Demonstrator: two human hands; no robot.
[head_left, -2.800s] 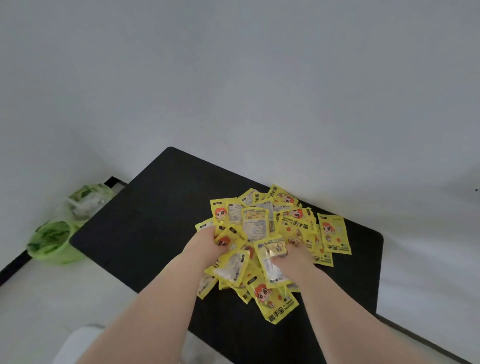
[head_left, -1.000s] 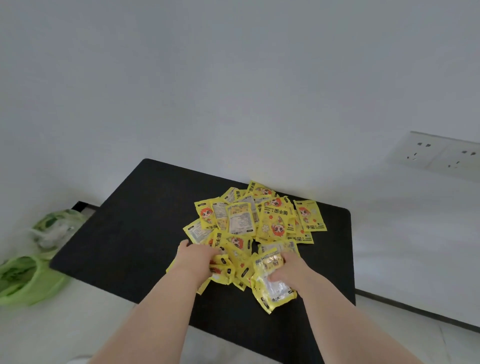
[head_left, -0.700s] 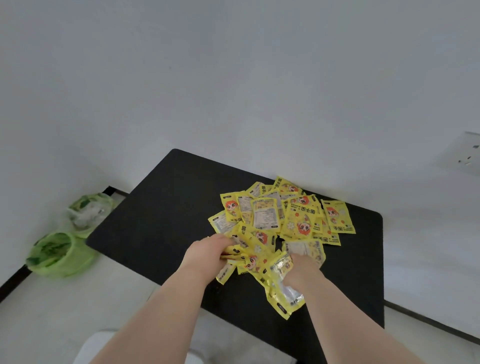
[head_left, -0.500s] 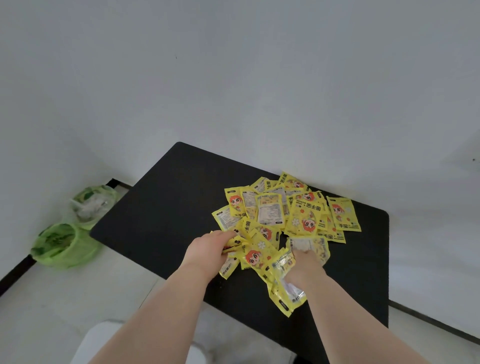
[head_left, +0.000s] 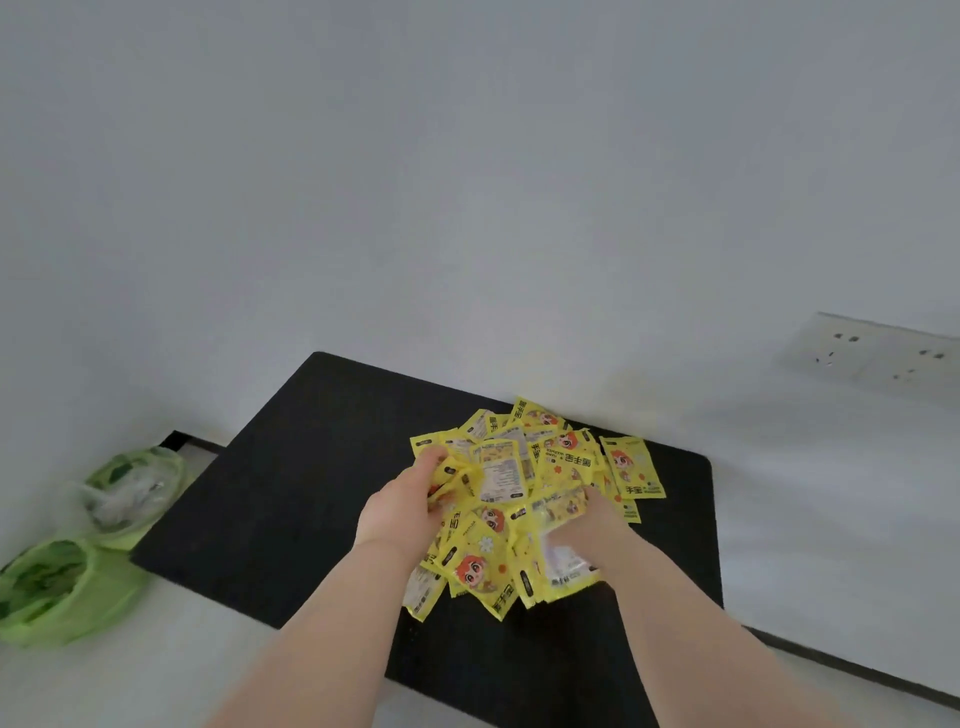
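Observation:
A heap of several small yellow packets (head_left: 566, 462) with a cartoon face lies on the right half of a black table (head_left: 291, 478). My left hand (head_left: 402, 501) reaches into the left side of the heap, its fingers curled round packets there. My right hand (head_left: 597, 519) sits on the near right of the heap and grips a stack of packets (head_left: 558, 556) that hangs toward me. Both hands' fingertips are hidden among the packets.
Two green plastic bags (head_left: 62, 582) lie on the floor left of the table. A white wall stands close behind the table, with a socket plate (head_left: 878, 353) at the right. The table's left half is bare black surface.
My left hand has pushed farther forward into the heap's left side. My right hand keeps its stack and has stayed in place. The camera has swung a little.

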